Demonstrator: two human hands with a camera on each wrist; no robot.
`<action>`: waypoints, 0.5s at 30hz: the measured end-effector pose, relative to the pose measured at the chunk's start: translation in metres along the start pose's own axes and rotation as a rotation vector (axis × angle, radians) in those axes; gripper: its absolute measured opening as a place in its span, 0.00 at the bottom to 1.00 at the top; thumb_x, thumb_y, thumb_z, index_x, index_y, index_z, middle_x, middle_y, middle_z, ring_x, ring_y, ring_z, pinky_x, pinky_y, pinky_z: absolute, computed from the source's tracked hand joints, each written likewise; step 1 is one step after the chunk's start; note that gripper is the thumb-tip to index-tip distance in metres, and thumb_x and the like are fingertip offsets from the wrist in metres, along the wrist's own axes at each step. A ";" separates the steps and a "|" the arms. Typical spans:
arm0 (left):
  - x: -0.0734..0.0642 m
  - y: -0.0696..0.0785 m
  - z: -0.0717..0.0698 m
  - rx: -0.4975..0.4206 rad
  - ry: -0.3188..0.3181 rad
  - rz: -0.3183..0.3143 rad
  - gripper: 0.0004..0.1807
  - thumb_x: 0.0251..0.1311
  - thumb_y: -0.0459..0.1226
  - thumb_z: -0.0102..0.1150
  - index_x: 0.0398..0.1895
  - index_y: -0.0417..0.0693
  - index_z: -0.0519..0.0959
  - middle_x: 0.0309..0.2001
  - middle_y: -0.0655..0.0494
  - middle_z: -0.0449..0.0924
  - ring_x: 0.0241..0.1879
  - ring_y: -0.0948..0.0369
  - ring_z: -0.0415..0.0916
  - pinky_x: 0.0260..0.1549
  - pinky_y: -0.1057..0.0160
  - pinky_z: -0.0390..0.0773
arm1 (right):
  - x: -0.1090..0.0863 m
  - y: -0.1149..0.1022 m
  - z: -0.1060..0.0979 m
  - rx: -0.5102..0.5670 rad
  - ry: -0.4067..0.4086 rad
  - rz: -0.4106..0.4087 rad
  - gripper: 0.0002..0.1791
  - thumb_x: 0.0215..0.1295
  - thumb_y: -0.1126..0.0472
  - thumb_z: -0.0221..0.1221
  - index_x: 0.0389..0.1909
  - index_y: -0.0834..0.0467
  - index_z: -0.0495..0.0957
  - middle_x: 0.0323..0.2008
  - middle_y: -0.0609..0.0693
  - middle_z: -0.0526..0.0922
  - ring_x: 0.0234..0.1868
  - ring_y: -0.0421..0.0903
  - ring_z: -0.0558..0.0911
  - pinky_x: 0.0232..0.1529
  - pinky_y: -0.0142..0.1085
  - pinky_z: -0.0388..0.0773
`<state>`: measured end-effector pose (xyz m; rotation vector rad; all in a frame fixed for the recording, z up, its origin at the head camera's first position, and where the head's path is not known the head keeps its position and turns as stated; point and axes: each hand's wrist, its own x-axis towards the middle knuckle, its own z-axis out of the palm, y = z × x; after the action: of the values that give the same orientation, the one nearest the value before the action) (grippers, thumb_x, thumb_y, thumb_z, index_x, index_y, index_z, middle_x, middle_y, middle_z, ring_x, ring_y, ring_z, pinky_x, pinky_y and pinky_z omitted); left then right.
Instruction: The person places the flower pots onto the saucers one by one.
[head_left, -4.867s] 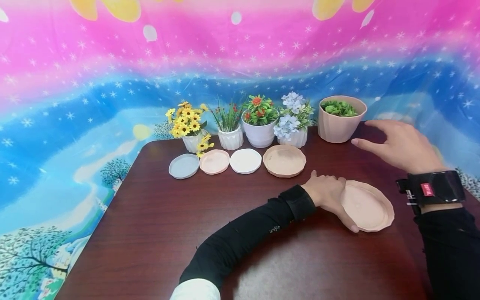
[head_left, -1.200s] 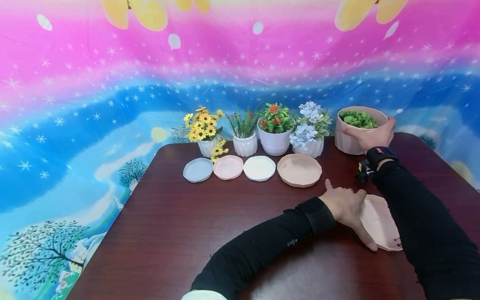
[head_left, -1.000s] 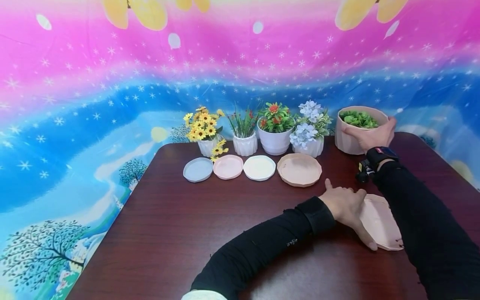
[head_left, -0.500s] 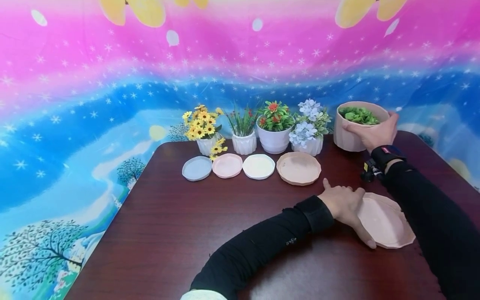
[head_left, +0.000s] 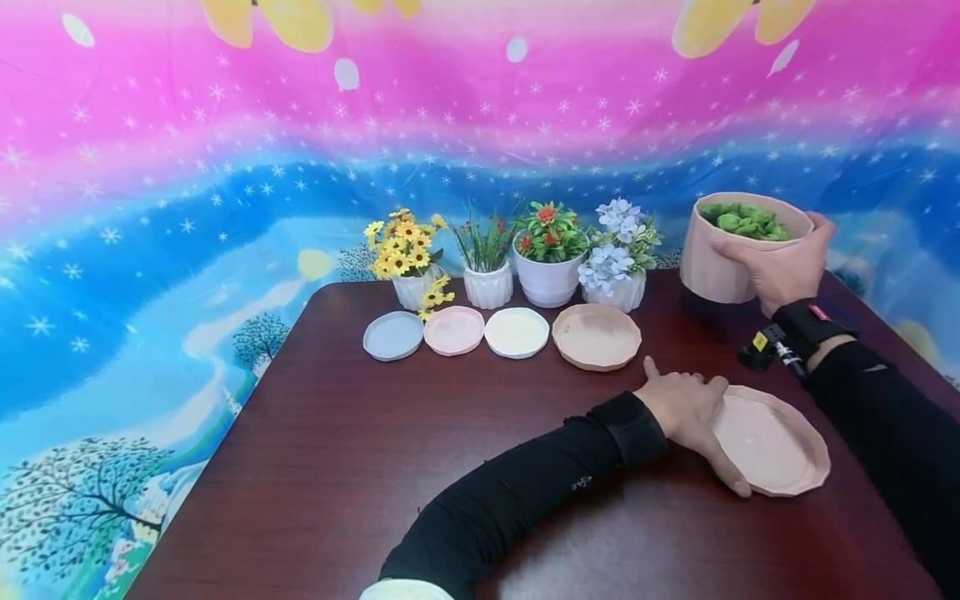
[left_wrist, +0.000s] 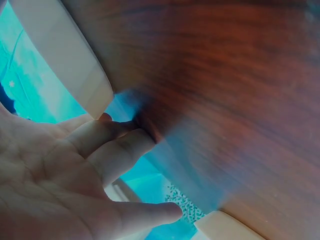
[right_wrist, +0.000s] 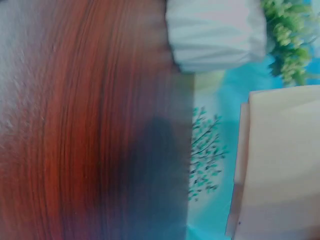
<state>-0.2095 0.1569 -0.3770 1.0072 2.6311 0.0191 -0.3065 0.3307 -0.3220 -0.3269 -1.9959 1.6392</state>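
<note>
In the head view my right hand (head_left: 787, 262) grips a large beige-pink flowerpot (head_left: 716, 271) with green leaves (head_left: 750, 221) by its right side, thumb at the front. The pot is tilted slightly and raised above the table. In the right wrist view the pot's base (right_wrist: 280, 165) shows, but the hand does not. My left hand (head_left: 690, 412) holds the left rim of a large beige-pink plant saucer (head_left: 768, 442), thumb along its near side and index finger toward its far side. The left wrist view shows the saucer's side (left_wrist: 65, 45) over loosely bent fingers (left_wrist: 122, 152).
Along the back edge of the table (head_left: 360, 442) stand pots of yellow flowers (head_left: 408, 250), red-tipped grass (head_left: 487, 279), red flowers (head_left: 550, 279) and blue flowers (head_left: 615, 250). Before them lie a grey saucer (head_left: 393, 335), a pink one (head_left: 454, 330), a white one (head_left: 517, 332) and a tan one (head_left: 597, 336).
My right hand has taken hold of the large pot, lifted it and moved it a little to the right. The left hand stays at the saucer's rim.
</note>
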 end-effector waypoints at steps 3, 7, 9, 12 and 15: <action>0.000 -0.001 0.000 0.004 -0.002 -0.003 0.63 0.33 0.80 0.74 0.76 0.74 0.60 0.66 0.74 0.71 0.66 0.71 0.68 0.77 0.34 0.48 | -0.007 -0.006 -0.006 0.095 -0.004 -0.010 0.61 0.57 0.61 0.81 0.82 0.45 0.48 0.73 0.42 0.58 0.68 0.39 0.65 0.74 0.45 0.67; -0.001 -0.003 0.000 0.012 -0.004 0.000 0.64 0.33 0.80 0.73 0.77 0.74 0.60 0.67 0.74 0.71 0.67 0.72 0.68 0.77 0.33 0.46 | -0.015 -0.013 -0.012 0.269 -0.018 -0.015 0.60 0.56 0.69 0.79 0.80 0.46 0.50 0.72 0.43 0.58 0.67 0.40 0.64 0.74 0.43 0.67; -0.001 -0.004 0.001 0.016 -0.003 0.002 0.65 0.33 0.81 0.73 0.77 0.73 0.60 0.67 0.74 0.71 0.67 0.73 0.68 0.77 0.33 0.45 | -0.019 -0.017 -0.015 0.326 -0.025 -0.022 0.58 0.56 0.71 0.79 0.79 0.47 0.51 0.72 0.43 0.59 0.66 0.40 0.65 0.69 0.39 0.70; -0.002 -0.004 0.002 0.011 0.002 0.002 0.65 0.33 0.81 0.73 0.78 0.74 0.59 0.67 0.75 0.70 0.67 0.73 0.68 0.77 0.33 0.45 | -0.025 -0.023 -0.020 0.407 -0.032 -0.044 0.57 0.53 0.76 0.77 0.76 0.48 0.53 0.71 0.45 0.60 0.66 0.41 0.67 0.59 0.31 0.76; -0.002 -0.003 0.002 0.008 0.010 0.006 0.64 0.33 0.80 0.73 0.78 0.74 0.59 0.67 0.75 0.70 0.66 0.73 0.67 0.77 0.33 0.44 | -0.032 -0.027 -0.025 0.446 -0.018 -0.088 0.56 0.51 0.80 0.76 0.74 0.50 0.54 0.71 0.46 0.62 0.66 0.42 0.68 0.54 0.29 0.77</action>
<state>-0.2096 0.1527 -0.3787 1.0197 2.6395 0.0157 -0.2628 0.3289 -0.3005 -0.0564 -1.5708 1.9701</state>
